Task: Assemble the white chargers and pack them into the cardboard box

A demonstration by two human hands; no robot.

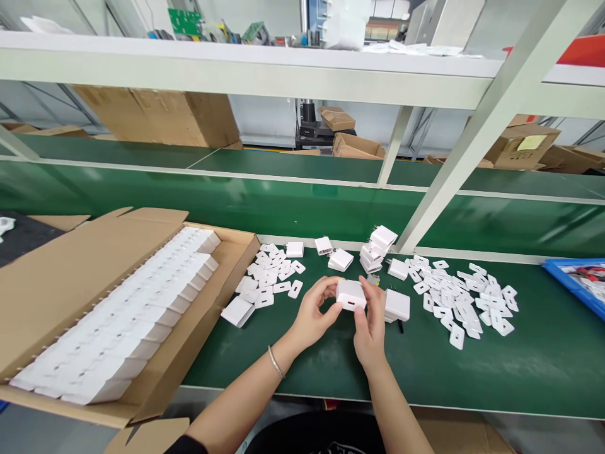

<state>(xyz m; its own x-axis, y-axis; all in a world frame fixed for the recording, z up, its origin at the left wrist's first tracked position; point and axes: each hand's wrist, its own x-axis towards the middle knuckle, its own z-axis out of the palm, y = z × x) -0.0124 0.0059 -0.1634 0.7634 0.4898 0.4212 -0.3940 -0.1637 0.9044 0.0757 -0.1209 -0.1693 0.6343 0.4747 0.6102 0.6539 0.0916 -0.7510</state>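
Head view: left hand (312, 315) and right hand (371, 328) both gripping white charger block (350, 294), holding it just above green surface (472, 372), centre frame. Second charger (397, 305) lying just beside right hand at 3 o'clock. Cardboard box (70, 265) sitting at 9 o'clock, holding rows of chargers. Loose white plates (466, 302) lying scattered farther out at 3 o'clock.

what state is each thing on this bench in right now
white charger, held off the mat between both hands
left hand, closed on the charger's left side
right hand, closed on its right side
cardboard box, open, flaps out, partly filled
boxed chargers, packed in neat rows
loose chargers, lying jumbled on the mat
white tabs, scattered flat in two piles
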